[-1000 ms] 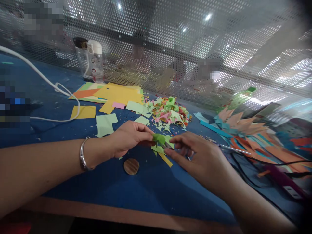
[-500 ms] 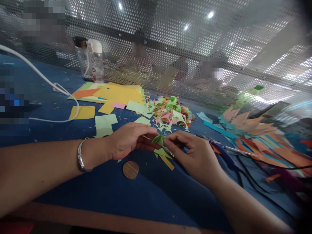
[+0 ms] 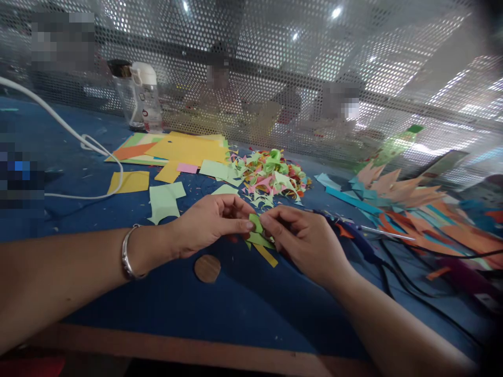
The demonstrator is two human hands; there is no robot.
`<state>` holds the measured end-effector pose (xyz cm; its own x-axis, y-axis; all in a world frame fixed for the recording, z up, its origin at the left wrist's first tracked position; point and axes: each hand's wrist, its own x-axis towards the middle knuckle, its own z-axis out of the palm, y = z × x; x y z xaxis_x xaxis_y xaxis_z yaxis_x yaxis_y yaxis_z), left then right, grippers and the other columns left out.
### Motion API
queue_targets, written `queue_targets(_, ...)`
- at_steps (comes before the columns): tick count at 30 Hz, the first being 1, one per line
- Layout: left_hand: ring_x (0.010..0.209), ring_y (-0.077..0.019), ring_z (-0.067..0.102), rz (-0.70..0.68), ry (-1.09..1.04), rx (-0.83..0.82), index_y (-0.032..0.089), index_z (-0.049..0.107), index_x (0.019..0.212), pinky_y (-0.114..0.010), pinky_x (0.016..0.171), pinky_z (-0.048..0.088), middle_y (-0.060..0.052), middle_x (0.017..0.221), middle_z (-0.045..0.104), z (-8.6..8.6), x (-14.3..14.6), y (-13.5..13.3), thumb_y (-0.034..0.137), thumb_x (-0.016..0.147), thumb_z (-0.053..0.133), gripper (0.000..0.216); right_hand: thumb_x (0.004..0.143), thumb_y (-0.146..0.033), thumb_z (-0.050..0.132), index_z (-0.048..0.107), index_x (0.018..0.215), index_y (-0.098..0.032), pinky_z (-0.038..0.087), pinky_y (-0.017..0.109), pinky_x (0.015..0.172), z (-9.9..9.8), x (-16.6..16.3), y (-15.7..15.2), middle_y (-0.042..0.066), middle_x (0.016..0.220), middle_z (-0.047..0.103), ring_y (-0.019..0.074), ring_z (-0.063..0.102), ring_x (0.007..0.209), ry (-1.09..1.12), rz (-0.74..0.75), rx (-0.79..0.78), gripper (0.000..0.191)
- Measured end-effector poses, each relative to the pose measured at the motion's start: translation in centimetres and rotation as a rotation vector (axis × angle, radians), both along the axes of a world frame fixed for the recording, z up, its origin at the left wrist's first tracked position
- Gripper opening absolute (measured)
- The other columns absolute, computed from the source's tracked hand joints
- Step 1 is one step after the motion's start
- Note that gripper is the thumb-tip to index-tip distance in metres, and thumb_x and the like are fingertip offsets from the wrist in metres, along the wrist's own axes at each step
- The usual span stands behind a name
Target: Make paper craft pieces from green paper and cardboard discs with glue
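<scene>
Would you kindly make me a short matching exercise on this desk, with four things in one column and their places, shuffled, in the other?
Things
1. green piece
2. brown disc
3. bracelet
4. white-capped bottle

Places
A. around the left wrist
B. upright by the mesh screen
C. between the fingers of the left hand and right hand
D. lying on the blue table, apart from both hands

Right pairs: 1-C, 2-D, 3-A, 4-B
</scene>
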<state>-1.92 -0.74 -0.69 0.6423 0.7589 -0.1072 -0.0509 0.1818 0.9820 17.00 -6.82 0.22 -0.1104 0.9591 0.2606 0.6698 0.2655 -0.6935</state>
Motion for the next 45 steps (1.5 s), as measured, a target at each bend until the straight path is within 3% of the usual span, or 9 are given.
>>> queue_targets(6,0.062,-0.0101,0.058,0.091,0.070,0.145,0.014,0.060,0.091,-0.024,0.061,0.046,0.002,0.067,0.063,0.2,0.1,-0.1,0.027,0.071,0.080,0.031,0.089,-0.047,0.058,0.068,0.077,-0.019,0.034,0.022,0.046,0.1,-0.2,0.3,-0.003,0.057,0.054,0.0097,0.043,0.048,0.056,0.023,-0.055,0.032)
queue_targets(15,0.062,-0.0112,0.061,0.050,0.130,0.215,0.016,0.053,0.092,-0.027,0.064,0.049,0.002,0.069,0.062,-0.1,-0.1,0.3,0.022,0.074,0.075,0.029,0.090,-0.047,0.056,0.065,0.076,-0.018,0.034,0.022,0.050,-0.5,-0.3,0.8,-0.002,0.061,0.054,0.0103,0.042,0.054,0.012,0.031,-0.072,0.033)
queue_targets(20,0.065,-0.0073,0.058,0.260,0.111,0.347,0.019,0.054,0.105,-0.024,0.063,0.048,0.001,0.092,0.055,-0.1,-0.5,0.7,0.013,0.072,0.069,0.037,0.088,-0.044,0.057,0.062,0.076,-0.019,0.032,0.023,0.049,-1.1,-0.3,1.1,-0.003,0.060,0.050,0.0098,0.039,0.051,0.062,0.004,-0.105,0.028)
queue_targets(23,0.065,-0.0065,0.054,0.359,0.018,0.353,0.020,0.053,0.103,-0.022,0.062,0.047,0.002,0.091,0.052,0.0,-0.5,0.8,0.008,0.070,0.065,0.037,0.088,-0.042,0.056,0.063,0.076,-0.019,0.032,0.024,0.051,-1.4,-0.3,1.4,-0.003,0.063,0.052,0.0109,0.041,0.055,-0.021,0.056,-0.163,0.026)
queue_targets(27,0.071,-0.0087,0.058,0.272,-0.047,0.311,0.019,0.053,0.099,-0.024,0.067,0.049,0.001,0.089,0.056,0.2,-0.5,0.5,0.009,0.072,0.065,0.031,0.090,-0.041,0.054,0.061,0.070,-0.019,0.032,0.024,0.053,-1.5,-0.2,1.6,-0.003,0.062,0.050,0.0119,0.042,0.057,-0.143,0.061,-0.120,0.031)
queue_targets(33,0.077,-0.0120,0.066,0.172,-0.032,0.348,0.019,0.050,0.103,-0.028,0.072,0.050,0.000,0.092,0.058,0.1,-0.6,-0.1,0.012,0.080,0.064,0.026,0.091,-0.038,0.058,0.067,0.081,-0.019,0.037,0.025,0.055,-1.4,-0.1,1.1,-0.001,0.068,0.056,0.0125,0.047,0.060,0.009,0.010,0.066,0.023)
queue_targets(39,0.076,-0.0105,0.063,0.112,0.003,0.417,0.020,0.048,0.108,-0.028,0.070,0.051,-0.002,0.099,0.058,-0.1,-0.5,-0.5,0.011,0.083,0.061,0.029,0.090,-0.031,0.063,0.069,0.090,-0.019,0.041,0.025,0.056,-1.3,-0.7,0.6,0.001,0.075,0.059,0.0119,0.051,0.062,0.012,0.086,0.202,0.013)
queue_targets(45,0.076,-0.0111,0.067,0.076,-0.015,0.341,0.020,0.047,0.108,-0.032,0.076,0.057,-0.003,0.102,0.061,-0.2,-0.3,-0.4,0.011,0.082,0.061,0.031,0.092,-0.024,0.059,0.067,0.082,-0.019,0.040,0.026,0.060,-1.4,-0.8,0.5,0.001,0.073,0.058,0.0127,0.051,0.065,-0.038,0.116,0.301,0.014)
